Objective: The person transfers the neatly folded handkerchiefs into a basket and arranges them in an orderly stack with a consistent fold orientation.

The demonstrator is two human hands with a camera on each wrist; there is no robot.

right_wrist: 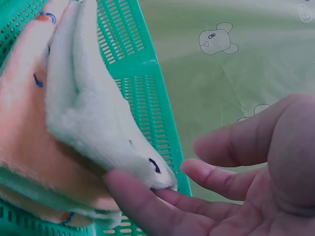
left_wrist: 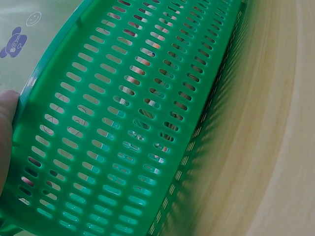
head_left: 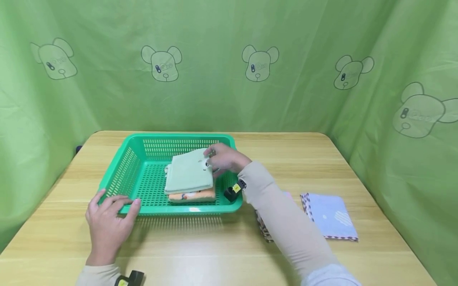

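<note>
A green plastic basket (head_left: 119, 167) with slotted walls stands on the table. My left hand (head_left: 111, 220) grips its near left corner; the left wrist view shows the thumb (left_wrist: 6, 128) at the rim. In the basket, a folded mint-green towel (head_left: 189, 172) with a small stitched face lies on an orange patterned towel (head_left: 193, 195). At the mint towel's right side is my right hand (head_left: 225, 157). Its fingers are spread and loosely bent at the towel's corner, with a fingertip (right_wrist: 130, 189) against the edge. Thumb and forefinger stand apart from the cloth.
On the wooden table (head_left: 200, 254), a folded light-blue cloth (head_left: 329, 216) with a checked border lies at the right. Another checked-edged cloth (head_left: 262, 226) is mostly hidden under my right forearm. Green curtains (head_left: 214, 103) with bear drawings enclose the back and sides.
</note>
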